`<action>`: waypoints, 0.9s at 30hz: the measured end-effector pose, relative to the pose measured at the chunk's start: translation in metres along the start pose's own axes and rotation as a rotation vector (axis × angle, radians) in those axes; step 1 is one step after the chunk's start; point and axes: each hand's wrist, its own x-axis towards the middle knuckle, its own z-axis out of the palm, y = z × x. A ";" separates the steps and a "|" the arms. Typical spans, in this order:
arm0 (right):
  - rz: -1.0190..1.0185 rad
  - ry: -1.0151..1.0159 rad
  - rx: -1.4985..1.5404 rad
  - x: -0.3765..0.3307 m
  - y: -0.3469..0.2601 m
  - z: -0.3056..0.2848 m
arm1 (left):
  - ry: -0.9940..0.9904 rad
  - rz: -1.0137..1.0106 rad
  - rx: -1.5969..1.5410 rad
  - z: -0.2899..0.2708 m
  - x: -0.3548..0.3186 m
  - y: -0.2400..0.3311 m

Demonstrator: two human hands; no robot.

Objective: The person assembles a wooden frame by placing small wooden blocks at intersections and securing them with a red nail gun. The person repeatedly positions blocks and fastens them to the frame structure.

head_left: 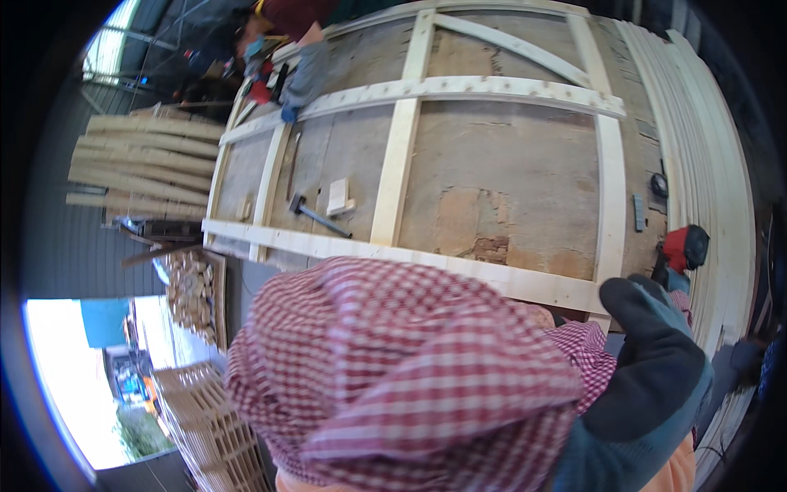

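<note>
your view is mostly filled by a red-and-white checked cloth (pixel 393 369), bunched in big folds across the lower middle; it hides whatever lies under it, and your left hand does not show anywhere. your right hand (pixel 648 377), in a grey-blue glove with dark fingers, rises at the lower right just beside the cloth and touching its edge; the fingers stand together and curl slightly, but you cannot tell whether they pinch the cloth, since the palm side is turned away and the wrist is cut off by the lower edge.

beyond the cloth lies a broad worn bench (pixel 500 180) carrying a pale wooden frame (pixel 393 164) of straight rails and two curved ones. a hammer (pixel 316 215) rests on the bench inside the frame, with a small wooden block (pixel 337 197) just beside it. a red power tool (pixel 682 248) sits at the right, partly hidden behind your gloved fingers. curved wooden strips (pixel 713 164) are stacked along the right rim.

at the far end another person's gloved hand (pixel 295 102) presses on the frame. to the left, a stack of bent planks (pixel 139 164) lies on a rack, and below it a crate (pixel 197 295) holds small wood offcuts, too blurred to count. slatted pallets (pixel 209 426) stand lower left.
</note>
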 end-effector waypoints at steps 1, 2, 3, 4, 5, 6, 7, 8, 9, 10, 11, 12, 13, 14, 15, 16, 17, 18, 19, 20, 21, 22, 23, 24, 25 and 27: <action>-0.015 0.003 -0.017 -0.001 -0.003 -0.002 | -0.035 -0.039 0.010 0.010 -0.001 0.027; -0.028 0.002 -0.023 -0.003 -0.007 -0.002 | -0.086 -0.048 -0.031 0.024 -0.001 0.052; 0.006 0.027 -0.025 0.001 0.007 -0.011 | -0.056 0.027 -0.135 0.045 0.001 0.045; 0.043 0.050 -0.026 0.005 0.020 -0.018 | -0.032 0.106 -0.239 0.065 0.004 0.036; -0.028 0.011 -0.038 0.000 -0.006 -0.004 | -0.009 0.145 -0.320 0.073 -0.012 0.000; -0.028 0.019 -0.048 0.002 -0.007 -0.005 | -0.056 0.149 -0.360 0.101 -0.012 -0.025; -0.030 0.018 -0.048 0.003 -0.009 -0.004 | -0.108 0.152 -0.390 0.124 -0.012 -0.049; -0.010 0.038 -0.039 0.005 -0.003 -0.010 | -0.506 0.184 -0.487 0.140 -0.001 -0.077; -0.057 0.001 -0.045 0.008 -0.022 0.002 | -0.458 0.029 -0.551 0.159 -0.026 -0.087; -0.073 -0.010 -0.051 0.007 -0.028 0.007 | -0.570 -0.044 -0.567 0.195 -0.045 -0.088; -0.055 0.004 -0.059 0.005 -0.017 0.003 | -0.664 -0.096 -0.593 0.233 -0.055 -0.088; -0.048 0.013 -0.059 0.007 -0.018 0.001 | -0.774 -0.161 -0.660 0.257 -0.063 -0.090; -0.042 0.022 -0.064 0.008 -0.017 -0.001 | -0.890 -0.227 -0.732 0.277 -0.073 -0.088; -0.046 0.020 -0.073 0.009 -0.018 -0.002 | -0.871 -0.284 -0.737 0.298 -0.089 -0.082; -0.049 0.020 -0.078 0.009 -0.019 -0.001 | -0.854 -0.341 -0.743 0.321 -0.107 -0.072; -0.048 0.019 -0.089 0.009 -0.018 -0.002 | -0.838 -0.394 -0.752 0.342 -0.123 -0.060; -0.049 0.018 -0.097 0.009 -0.018 -0.004 | -0.797 -0.442 -0.717 0.362 -0.137 -0.046; -0.049 0.025 -0.100 0.010 -0.020 -0.005 | -0.754 -0.489 -0.679 0.380 -0.148 -0.034; -0.044 0.023 -0.102 0.010 -0.022 -0.006 | -0.714 -0.533 -0.639 0.391 -0.155 -0.024; -0.051 0.015 -0.092 0.012 -0.025 -0.002 | -0.707 -0.566 -0.620 0.389 -0.157 -0.019; -0.059 0.012 -0.099 0.010 -0.030 -0.001 | -0.704 -0.600 -0.619 0.392 -0.163 -0.013; -0.054 0.013 -0.104 0.008 -0.028 -0.003 | -0.697 -0.624 -0.623 0.398 -0.166 -0.006; -0.055 0.015 -0.106 0.008 -0.030 -0.004 | -0.742 -0.610 -0.595 0.409 -0.168 -0.001; -0.052 0.021 -0.109 0.006 -0.031 -0.006 | -0.734 -0.610 -0.602 0.418 -0.172 0.003; -0.051 0.021 -0.109 0.006 -0.032 -0.008 | -0.726 -0.612 -0.606 0.425 -0.175 0.007; -0.055 0.020 -0.114 0.004 -0.036 -0.010 | -0.756 -0.597 -0.613 0.437 -0.177 0.005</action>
